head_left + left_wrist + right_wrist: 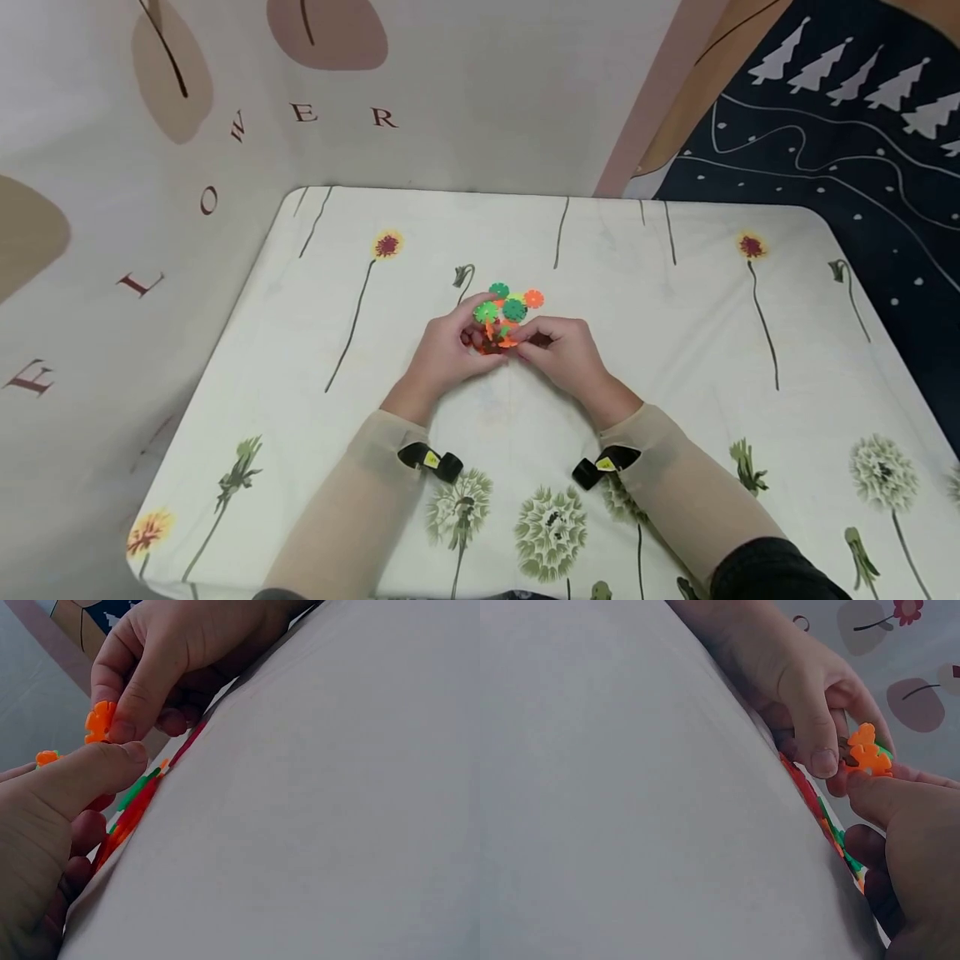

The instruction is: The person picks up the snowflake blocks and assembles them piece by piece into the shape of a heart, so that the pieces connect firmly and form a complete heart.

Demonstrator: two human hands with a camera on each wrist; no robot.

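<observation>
Notched plastic snowflake discs in orange, green and other colours are gathered between my two hands near the middle of the table. My left hand [448,342] curls round from the left and grips a small joined cluster, with a light green disc [486,312] by its fingers. Between thumb and index finger, my right hand [568,354] pinches an orange disc [871,759] of that cluster. The thumbs nearly meet in the left wrist view. Just beyond the fingers lie loose discs, including a dark green disc [514,310] and an orange disc [533,298]. The hands partly hide the cluster.
A white cloth printed with flowers covers the table [660,333]. Behind and to the left hangs a pale printed curtain [487,100]; a dark blue tree-patterned cloth [810,158] is at the right. Each sleeve carries a black wrist camera [431,460].
</observation>
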